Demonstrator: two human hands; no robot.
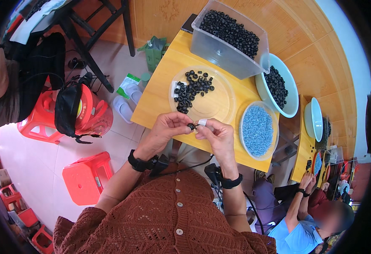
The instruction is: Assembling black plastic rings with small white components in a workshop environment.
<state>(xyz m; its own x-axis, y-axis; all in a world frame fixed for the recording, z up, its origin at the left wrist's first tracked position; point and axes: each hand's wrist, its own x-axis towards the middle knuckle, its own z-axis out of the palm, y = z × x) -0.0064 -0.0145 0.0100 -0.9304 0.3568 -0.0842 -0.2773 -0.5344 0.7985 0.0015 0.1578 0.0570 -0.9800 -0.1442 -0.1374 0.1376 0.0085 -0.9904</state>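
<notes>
My left hand (162,133) pinches a small round black piece (191,126) between thumb and fingertips, just above the near edge of the yellow table (151,103). Close against it, my right hand (220,137) is closed in a pinch at the black piece; what sits between its fingertips is too small to make out. A white wrap (202,122) covers one right finger. Beyond both hands lies a round clear shallow tray (224,95), with a heap of loose black ring-shaped pieces (192,86) on its left side.
At the back stands a clear plastic bin (219,53) of black pieces, beside a pale green basin (293,91) holding more. A round tub of blue pellets (258,131) is on the right. Red stools (87,178) stand left; a co-worker (297,226) sits right.
</notes>
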